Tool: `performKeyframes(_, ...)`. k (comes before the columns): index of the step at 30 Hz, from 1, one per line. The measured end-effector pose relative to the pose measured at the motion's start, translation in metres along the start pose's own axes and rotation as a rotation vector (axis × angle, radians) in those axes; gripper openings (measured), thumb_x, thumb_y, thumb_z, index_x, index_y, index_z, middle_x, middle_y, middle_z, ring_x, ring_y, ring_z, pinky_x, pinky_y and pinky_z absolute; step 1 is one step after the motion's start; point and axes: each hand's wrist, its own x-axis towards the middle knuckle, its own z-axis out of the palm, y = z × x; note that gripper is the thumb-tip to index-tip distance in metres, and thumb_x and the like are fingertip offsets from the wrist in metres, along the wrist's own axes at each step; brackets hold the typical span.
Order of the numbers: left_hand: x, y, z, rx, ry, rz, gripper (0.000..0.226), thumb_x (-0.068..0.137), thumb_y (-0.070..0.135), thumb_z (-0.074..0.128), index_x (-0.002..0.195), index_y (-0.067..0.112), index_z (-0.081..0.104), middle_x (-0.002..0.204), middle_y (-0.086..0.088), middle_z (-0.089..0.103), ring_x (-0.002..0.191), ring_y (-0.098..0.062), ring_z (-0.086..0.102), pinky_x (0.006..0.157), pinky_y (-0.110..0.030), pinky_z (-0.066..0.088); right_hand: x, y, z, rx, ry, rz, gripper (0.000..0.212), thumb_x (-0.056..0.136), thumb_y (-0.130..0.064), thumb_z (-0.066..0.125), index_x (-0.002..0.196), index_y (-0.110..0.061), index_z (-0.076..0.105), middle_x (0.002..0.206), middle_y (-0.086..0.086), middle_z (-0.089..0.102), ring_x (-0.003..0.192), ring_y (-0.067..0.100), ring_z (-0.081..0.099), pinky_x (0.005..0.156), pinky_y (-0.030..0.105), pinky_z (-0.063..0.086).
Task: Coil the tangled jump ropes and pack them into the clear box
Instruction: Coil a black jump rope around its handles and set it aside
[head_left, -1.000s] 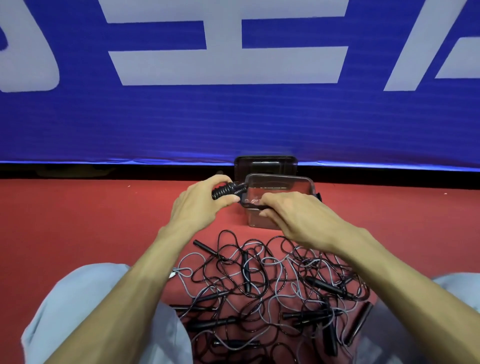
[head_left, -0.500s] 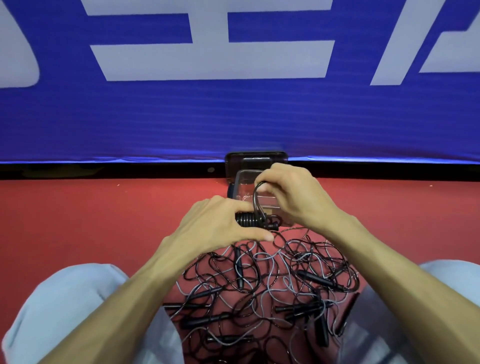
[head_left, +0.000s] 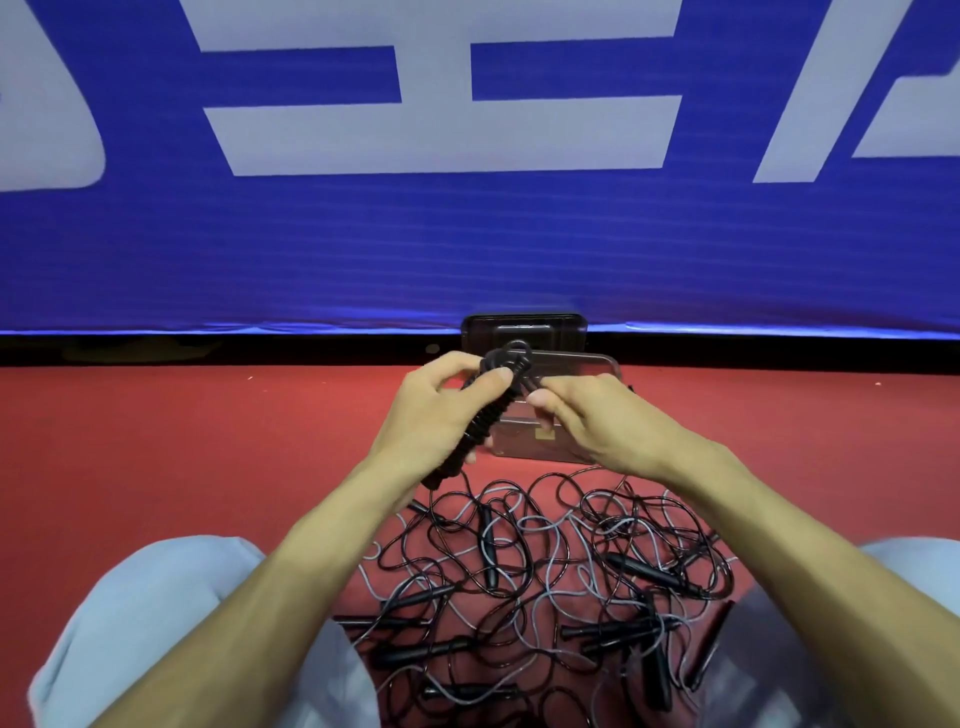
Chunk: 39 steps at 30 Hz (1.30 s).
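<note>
Clear plastic box (head_left: 597, 361): mostly covered by your left hand (head_left: 436, 410) and right hand (head_left: 592, 421); contents cannot be told.
Black coiled jump rope (head_left: 484, 421): partly hidden under your left thumb.
Tangled black and grey jump ropes (head_left: 519, 582): cut off at bottom edge, partly under your forearms.
Dark lid (head_left: 524, 326): lower part hidden behind box.

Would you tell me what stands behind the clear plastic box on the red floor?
A dark, translucent lid stands behind the clear plastic box, at the foot of the blue banner. Its lower part is hidden by the box and the coiled black jump rope.
</note>
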Motion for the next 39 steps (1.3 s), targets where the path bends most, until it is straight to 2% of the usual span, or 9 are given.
performKeyframes(6,-0.002,0.005,0.0,-0.222,-0.112,-0.127,0.033,0.096,0.029,0.055,0.128,0.033,0.062,0.061,-0.014,0.06,0.041,-0.019,0.053,0.039,-0.024,0.043,-0.003,-0.014,-0.002,0.261,-0.178,0.028,0.04,0.103,-0.032,0.036,0.075,-0.015,0.059,0.053,-0.009,0.04,0.043,0.003,0.038,0.049,0.011,0.034)
performKeyframes(10,0.0,0.01,0.0,-0.215,-0.057,-0.141,0.022,0.095,0.03,0.057,0.113,0.023,0.069,0.064,-0.015,0.06,0.04,-0.018,0.052,0.037,-0.022,0.04,-0.004,-0.015,-0.007,0.476,-0.183,0.08,0.044,0.103,-0.033,0.036,0.085,-0.004,0.064,0.054,0.001,0.043,0.041,0.007,0.043,0.041,0.016,0.037)
performKeyframes(15,0.007,0.0,-0.006,-0.109,0.086,-0.115,0.013,0.091,0.029,0.066,0.102,0.028,0.074,0.058,0.0,0.062,0.044,-0.014,0.054,0.039,-0.022,0.042,-0.004,-0.015,-0.007,0.197,-0.032,0.009,0.03,0.1,-0.03,0.049,0.075,-0.023,0.064,0.057,-0.01,0.058,0.048,-0.002,0.053,0.051,0.009,0.036)
performKeyframes(17,0.01,-0.003,-0.011,-0.076,0.136,-0.106,0.009,0.091,0.03,0.067,0.097,0.031,0.074,0.056,0.003,0.062,0.043,-0.013,0.053,0.038,-0.022,0.041,-0.004,-0.015,-0.003,0.162,-0.02,-0.024,0.015,0.099,-0.024,0.053,0.092,-0.019,0.066,0.065,-0.008,0.065,0.053,-0.001,0.058,0.054,0.009,0.038)
performKeyframes(19,0.011,-0.004,-0.014,-0.052,0.158,-0.086,0.008,0.091,0.031,0.067,0.093,0.031,0.075,0.055,0.005,0.061,0.043,-0.013,0.053,0.038,-0.022,0.04,-0.003,-0.016,0.0,0.308,-0.007,-0.014,0.009,0.097,-0.018,0.056,0.106,-0.021,0.057,0.075,0.001,0.071,0.051,0.006,0.061,0.052,0.01,0.041)
performKeyframes(23,0.01,-0.005,-0.014,-0.035,0.146,-0.078,0.009,0.092,0.032,0.067,0.093,0.029,0.075,0.058,0.004,0.062,0.045,-0.013,0.054,0.038,-0.024,0.041,-0.003,-0.024,-0.004,0.713,0.005,0.008,0.011,0.101,-0.009,0.046,0.098,-0.008,0.057,0.087,0.019,0.072,0.055,0.023,0.06,0.048,0.017,0.044)
performKeyframes(28,0.01,-0.005,-0.012,-0.011,0.106,-0.074,0.01,0.09,0.033,0.067,0.094,0.034,0.076,0.071,0.0,0.067,0.058,-0.019,0.059,0.043,-0.028,0.046,-0.002,-0.024,-0.01,1.032,-0.136,-0.029,0.031,0.093,-0.001,0.036,0.112,-0.004,0.06,0.096,0.017,0.073,0.074,0.022,0.069,0.071,0.026,0.056)
performKeyframes(33,0.01,-0.006,-0.016,0.05,0.065,-0.079,0.011,0.089,0.038,0.068,0.096,0.037,0.076,0.079,-0.006,0.069,0.06,-0.021,0.059,0.044,-0.027,0.046,-0.005,-0.021,-0.013,0.757,-0.145,-0.128,0.026,0.097,-0.004,0.05,0.121,-0.008,0.059,0.099,0.01,0.074,0.085,0.028,0.069,0.077,0.026,0.055)
performKeyframes(39,0.008,-0.011,-0.01,0.099,-0.037,-0.11,0.019,0.084,0.051,0.068,0.103,0.047,0.073,0.062,0.008,0.065,0.054,-0.018,0.056,0.048,-0.028,0.047,0.001,-0.017,-0.014,0.296,0.264,-0.275,0.014,0.087,-0.02,0.066,0.097,-0.027,0.073,0.075,-0.008,0.054,0.069,0.001,0.052,0.065,0.011,0.04)
